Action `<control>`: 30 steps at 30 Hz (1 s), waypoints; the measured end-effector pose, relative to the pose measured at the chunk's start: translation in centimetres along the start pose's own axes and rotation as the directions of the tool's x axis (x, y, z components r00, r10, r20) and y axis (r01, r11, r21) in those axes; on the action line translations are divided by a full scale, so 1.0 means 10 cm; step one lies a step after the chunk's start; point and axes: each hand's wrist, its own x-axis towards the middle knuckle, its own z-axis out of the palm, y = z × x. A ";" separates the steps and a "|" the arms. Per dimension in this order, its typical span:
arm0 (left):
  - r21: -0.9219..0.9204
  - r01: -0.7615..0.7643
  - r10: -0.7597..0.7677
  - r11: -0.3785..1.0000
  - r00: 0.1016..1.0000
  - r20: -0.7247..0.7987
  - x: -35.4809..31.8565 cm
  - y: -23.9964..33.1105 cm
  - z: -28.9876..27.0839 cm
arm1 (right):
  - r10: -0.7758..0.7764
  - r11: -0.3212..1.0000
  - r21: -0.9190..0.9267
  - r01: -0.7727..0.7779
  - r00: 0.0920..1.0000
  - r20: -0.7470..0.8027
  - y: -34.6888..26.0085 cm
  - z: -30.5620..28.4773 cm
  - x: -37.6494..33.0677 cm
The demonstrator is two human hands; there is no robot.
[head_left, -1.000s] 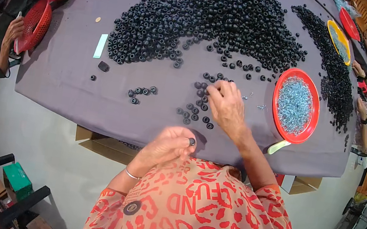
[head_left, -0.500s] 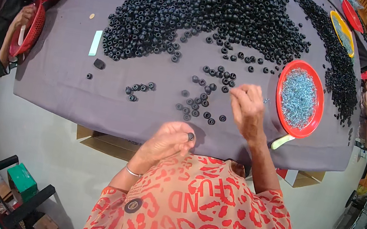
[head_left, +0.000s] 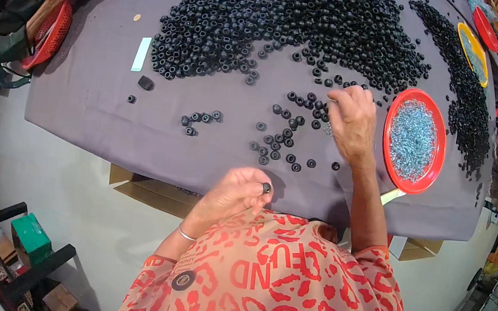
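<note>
My left hand (head_left: 236, 194) is closed at the table's near edge, pinching a small round black part (head_left: 266, 188) between thumb and fingertips. Farther forward and to the right, my right hand (head_left: 353, 123) hovers over the cloth with fingers bent together; whatever is in them, if anything, is hidden. Just left of it lies a loose cluster of black ring-shaped parts (head_left: 278, 139), each with a hole. One single black part (head_left: 335, 166) sits apart, left of my right wrist. Beside my right forearm, a red plate (head_left: 387, 139) holds many tiny shiny silvery-blue pieces (head_left: 413, 140).
A big heap of black parts (head_left: 325, 17) covers the far middle of the grey tablecloth (head_left: 89, 89). At right runs a strip of smaller black pieces (head_left: 468, 106). A white strip (head_left: 141, 54) lies left. Co-workers sit at both sides, with red baskets (head_left: 51, 40) at the left.
The whole view has shifted slightly. My right hand has moved a little farther forward; my left still pinches the black part. At the left, a co-worker's hand has reached up to the red basin.
</note>
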 end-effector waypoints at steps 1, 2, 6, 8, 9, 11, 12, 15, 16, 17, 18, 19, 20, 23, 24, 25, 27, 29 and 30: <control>0.007 0.000 0.000 1.000 1.000 -0.002 0.01 0.01 0.01 | 0.002 1.000 -0.004 -0.002 1.000 -0.002 0.01 -0.01 0.00; 0.014 -0.001 0.001 1.000 1.000 -0.005 0.01 0.02 0.02 | -0.044 0.999 0.021 0.044 0.999 0.025 0.02 0.01 -0.01; 0.034 0.009 -0.008 0.999 1.000 -0.024 0.05 0.02 0.05 | -0.111 0.993 0.035 0.109 0.992 0.058 -0.02 0.20 -0.02; 0.026 0.010 -0.010 1.000 1.000 -0.009 0.04 0.02 0.05 | -0.126 0.992 0.037 0.123 0.988 0.084 -0.03 0.26 -0.01; 0.030 0.012 -0.012 0.999 1.000 -0.010 0.04 0.02 0.05 | -0.124 0.992 0.039 0.121 0.989 0.080 -0.05 0.25 -0.02; 0.029 0.006 -0.006 1.000 1.000 -0.014 0.04 0.01 0.04 | -0.157 0.988 0.028 0.155 0.975 0.154 -0.08 0.21 -0.04; 0.032 0.007 -0.007 0.999 1.000 -0.014 0.03 0.01 0.05 | -0.156 0.988 0.029 0.154 0.976 0.151 -0.08 0.21 -0.07; 0.046 0.017 -0.016 0.999 0.999 -0.032 0.05 0.02 0.08 | -0.180 0.980 0.102 0.171 0.980 0.087 -0.07 0.16 -0.13; 0.048 0.014 -0.013 0.999 0.999 -0.036 0.05 0.02 0.09 | -0.188 0.977 0.113 0.181 0.981 0.052 -0.09 0.14 -0.13; 0.050 0.012 -0.010 0.999 0.999 -0.039 0.05 0.02 0.09 | -0.195 0.974 0.122 0.192 0.981 0.017 -0.09 0.12 -0.15; 0.052 0.014 -0.012 0.999 0.999 -0.037 0.05 0.01 0.08 | -0.194 0.974 0.120 0.190 0.981 0.015 -0.09 0.12 -0.18; 0.052 0.025 -0.022 0.998 0.999 -0.043 0.06 0.02 0.07 | -0.231 0.970 0.083 0.228 0.973 0.019 -0.07 0.11 -0.21; 0.052 0.035 -0.033 0.998 0.998 -0.048 0.07 0.02 0.06 | -0.267 0.963 0.045 0.266 0.963 0.024 -0.06 0.10 -0.24; 0.079 0.032 -0.026 0.996 0.997 -0.076 0.04 0.02 0.06 | -0.283 0.959 0.030 0.282 0.957 0.067 -0.12 0.05 -0.32; 0.065 0.034 -0.030 0.997 0.997 -0.071 0.05 0.02 0.06 | -0.286 0.958 -0.002 0.288 0.953 0.099 -0.12 0.02 -0.30; 0.066 0.033 -0.029 0.997 0.997 -0.065 0.04 0.02 0.06 | -0.288 0.957 -0.008 0.290 0.953 0.097 -0.14 0.00 -0.29; 0.045 0.035 -0.032 0.998 0.998 -0.059 0.04 0.03 0.05 | -0.291 0.956 0.075 0.284 0.950 0.110 -0.16 -0.03 -0.26; 0.047 0.031 -0.028 0.998 0.998 -0.055 0.04 0.02 0.05 | -0.278 0.957 0.102 0.270 0.958 0.075 -0.07 0.02 -0.21; 0.048 0.028 -0.025 0.998 0.998 -0.055 0.05 0.02 0.05 | -0.228 0.972 0.057 0.227 0.974 0.000 0.02 0.05 -0.13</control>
